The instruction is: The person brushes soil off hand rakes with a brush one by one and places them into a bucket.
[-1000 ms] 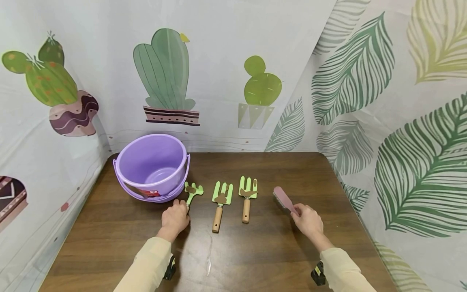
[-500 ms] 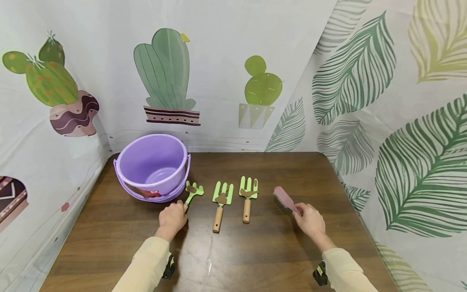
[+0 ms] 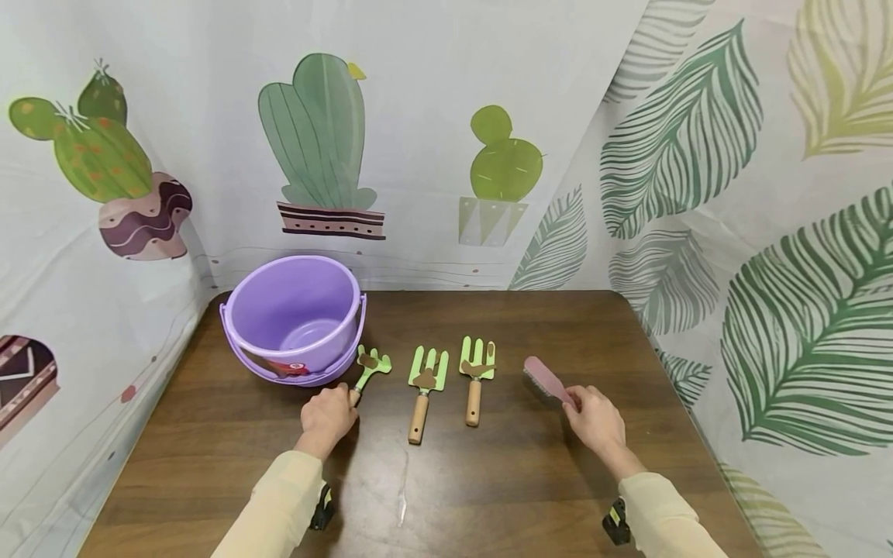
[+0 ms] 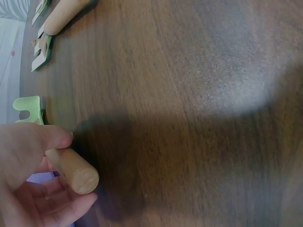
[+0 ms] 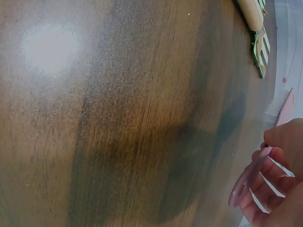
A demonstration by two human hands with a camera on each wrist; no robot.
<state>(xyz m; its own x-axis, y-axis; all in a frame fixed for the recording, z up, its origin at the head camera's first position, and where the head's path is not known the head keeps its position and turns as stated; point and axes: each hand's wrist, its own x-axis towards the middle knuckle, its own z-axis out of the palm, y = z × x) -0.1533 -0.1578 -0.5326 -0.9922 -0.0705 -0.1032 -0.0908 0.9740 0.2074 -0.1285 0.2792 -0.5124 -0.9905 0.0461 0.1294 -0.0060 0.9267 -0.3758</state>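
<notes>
My left hand [image 3: 328, 418] grips the wooden handle [image 4: 78, 172] of a small green hand rake [image 3: 374, 364], whose brown-stained tines point away from me beside the bucket. Thumb and fingers wrap the handle in the left wrist view, its rounded end sticking out. On the right, my right hand [image 3: 597, 422] holds a pink brush [image 3: 544, 377] by its handle, bristles facing down and left. The right wrist view shows the brush [image 5: 251, 175] between thumb and curled fingers, above its shadow on the table. Two green hand forks with wooden handles, a left fork [image 3: 422, 395] and a right fork [image 3: 475, 384], lie between the hands.
A purple bucket [image 3: 240, 341] with its handle folded down stands at the table's back left. The brown wooden table [image 3: 502, 496] meets a patterned cloth backdrop [image 3: 418, 116] behind. A shiny streak [image 3: 403, 496] marks the table near the front middle.
My left hand has drawn slightly toward me and left along the rake, baring more of its handle. My right hand and the brush have shifted very little to the right.
</notes>
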